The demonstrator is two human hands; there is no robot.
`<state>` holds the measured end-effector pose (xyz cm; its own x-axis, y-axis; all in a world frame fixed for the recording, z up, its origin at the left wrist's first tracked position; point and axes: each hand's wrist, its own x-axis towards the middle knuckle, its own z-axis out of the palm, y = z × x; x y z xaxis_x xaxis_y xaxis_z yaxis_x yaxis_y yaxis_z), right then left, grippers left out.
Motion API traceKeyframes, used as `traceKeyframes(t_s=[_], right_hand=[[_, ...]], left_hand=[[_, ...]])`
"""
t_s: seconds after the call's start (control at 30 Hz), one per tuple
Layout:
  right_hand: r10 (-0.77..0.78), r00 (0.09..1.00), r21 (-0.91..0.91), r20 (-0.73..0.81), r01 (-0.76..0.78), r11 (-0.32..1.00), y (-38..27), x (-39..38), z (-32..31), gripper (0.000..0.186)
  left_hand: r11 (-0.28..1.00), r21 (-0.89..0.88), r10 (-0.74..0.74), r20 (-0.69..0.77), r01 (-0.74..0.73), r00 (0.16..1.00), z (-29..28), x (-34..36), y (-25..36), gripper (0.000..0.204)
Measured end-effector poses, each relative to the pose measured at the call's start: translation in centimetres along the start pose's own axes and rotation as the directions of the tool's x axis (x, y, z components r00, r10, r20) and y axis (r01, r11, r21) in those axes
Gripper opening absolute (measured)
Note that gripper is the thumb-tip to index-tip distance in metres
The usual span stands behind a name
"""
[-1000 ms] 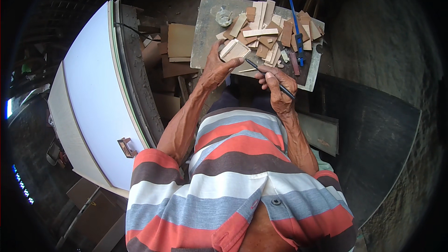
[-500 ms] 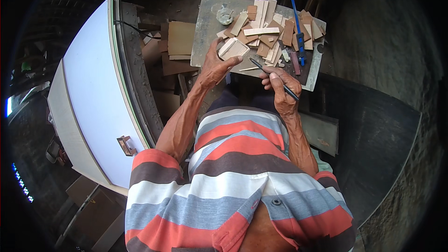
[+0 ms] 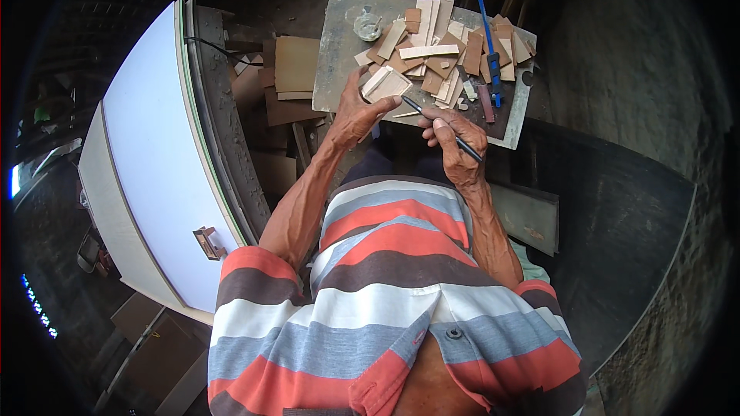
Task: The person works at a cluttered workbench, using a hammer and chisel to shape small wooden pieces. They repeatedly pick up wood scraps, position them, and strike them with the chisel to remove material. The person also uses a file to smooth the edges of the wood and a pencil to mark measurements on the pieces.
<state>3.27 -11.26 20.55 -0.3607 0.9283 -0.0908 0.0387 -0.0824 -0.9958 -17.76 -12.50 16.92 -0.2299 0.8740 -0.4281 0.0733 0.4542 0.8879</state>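
My left hand is closed around a small pale wooden piece with raised strips along its edges, fingers on its far left side and thumb at its near right corner. Pinched in my right hand is a slender dark pen-like tool; its exact kind is unclear. The tool's tip points up and left, close to the left thumb and the piece's corner; whether it touches cannot be made out. Beyond both hands, a pile of thin wood offcuts covers much of the small worktable.
A blue caliper-like tool lies right of the pile, beside a reddish strip. A small glass dish stands at the table's far left. To my left leans a large white panel bearing a small wooden block.
My right hand has moved left with the dark tool, bringing its tip close to the left thumb and the wooden piece. My left hand stays nearly in place.
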Motion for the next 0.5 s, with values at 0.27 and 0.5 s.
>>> traceKeyframes(t_s=[0.27,0.5], right_hand=[[0.106,0.994,0.014,-0.006,-0.106,0.994,2.0,-0.8,-1.3,0.028],[0.175,0.977,-0.185,-0.122,-0.196,0.963,6.6,1.7,-3.4,0.062]], left_hand=[[0.953,-0.248,-0.159,0.076,0.173,0.984,-0.3,0.1,0.6,0.101],[0.969,-0.243,-0.03,0.091,0.051,0.995,-1.2,0.8,-0.7,0.098]])
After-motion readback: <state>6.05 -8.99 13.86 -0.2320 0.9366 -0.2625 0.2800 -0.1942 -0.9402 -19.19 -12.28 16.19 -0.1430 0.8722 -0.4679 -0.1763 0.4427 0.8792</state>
